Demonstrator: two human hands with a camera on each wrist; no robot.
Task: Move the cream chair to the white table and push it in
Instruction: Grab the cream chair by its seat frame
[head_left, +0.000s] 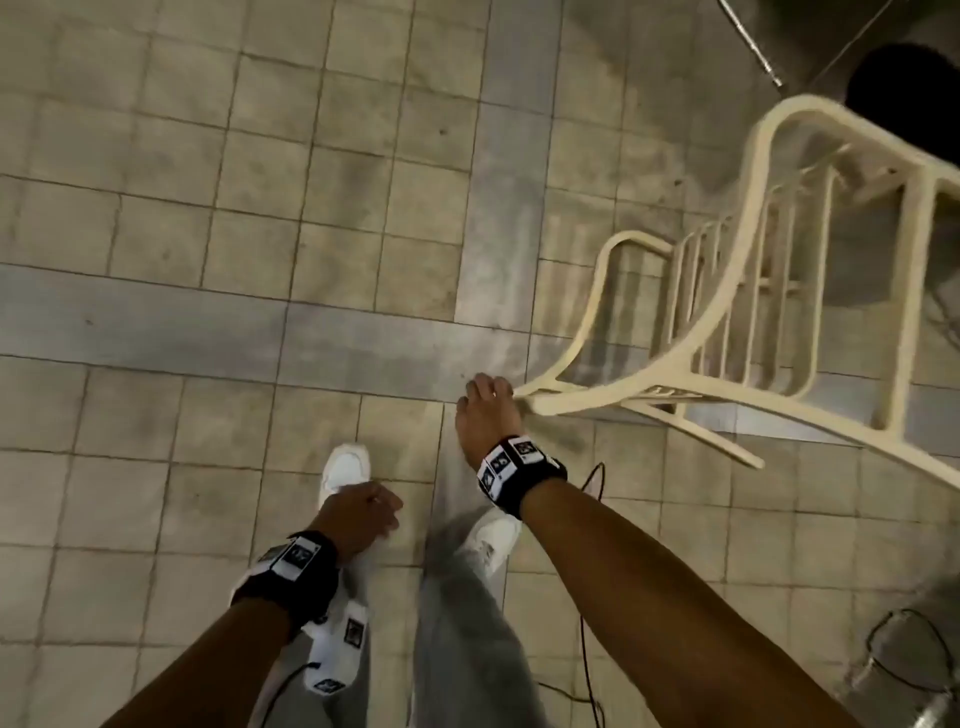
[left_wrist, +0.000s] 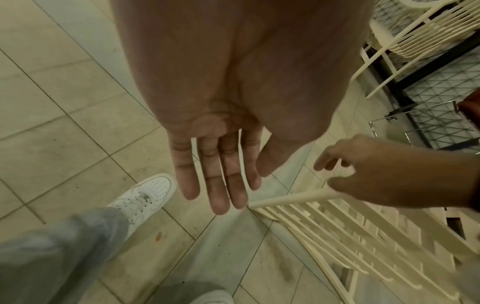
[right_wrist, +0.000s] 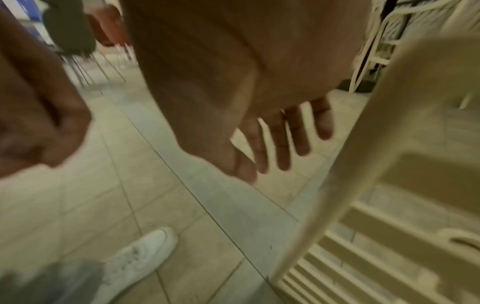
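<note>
Head view shows the person's two forearms reaching down over grey trouser legs and white sneakers (head_left: 344, 466). The left hand (head_left: 361, 512) hangs nearest the body, above the forward sneaker, holding nothing; in the left wrist view its fingers (left_wrist: 218, 185) are straight and slightly spread. A black wrist strap (head_left: 288, 574) with printed markers wraps that wrist, and a matching strap (head_left: 519, 470) wraps the right one.

Ahead of the left hand and to its right, the right hand (head_left: 485, 410) reaches forward with its fingertips at the corner of the cream chair (head_left: 691, 338). In the right wrist view the fingers (right_wrist: 283, 144) look extended and spread, just beside the chair's frame, blurred; whether they actually touch or hook the frame cannot be told. The left wrist view shows the right hand over the top bar of the slatted frame, fingers loosely bent, with no clear grip visible.

The cream chair is tilted steeply, its slatted back and curved armrests stretching away to the right of the right hand, over the tiled floor (head_left: 208, 234). A thin black cable (head_left: 584, 597) trails along the floor beside the right forearm.

Farther off, beyond the chair, the left wrist view shows a stack of cream chairs (left_wrist: 415, 30) against a wire mesh panel (left_wrist: 441, 86)
</note>
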